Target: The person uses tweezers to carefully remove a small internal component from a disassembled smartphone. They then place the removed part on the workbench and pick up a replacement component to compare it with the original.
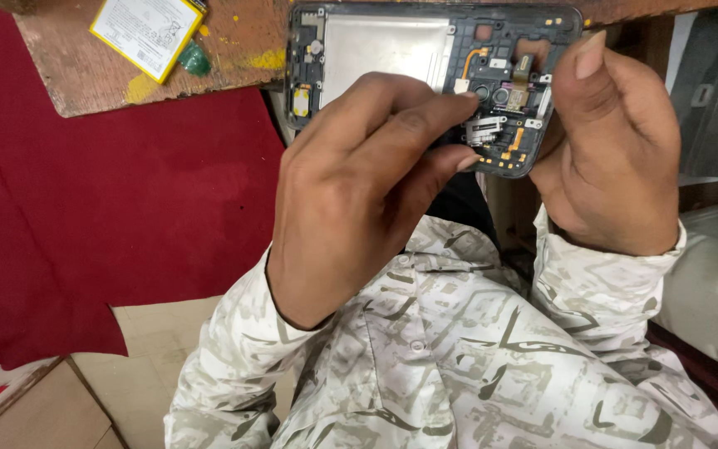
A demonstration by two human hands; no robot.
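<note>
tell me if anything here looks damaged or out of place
The opened phone held by both hands has no back cover, so its silver plate and small parts lie bare. A loose yellow-edged battery lies apart on the worn, paint-stained wooden board. No breakage is visible.

The opened phone frame (392, 58) is held up with its back cover off, long side running left to right. A bare silver metal plate fills its middle; orange flex cables, a small camera module and dark circuitry crowd its right end.
</note>
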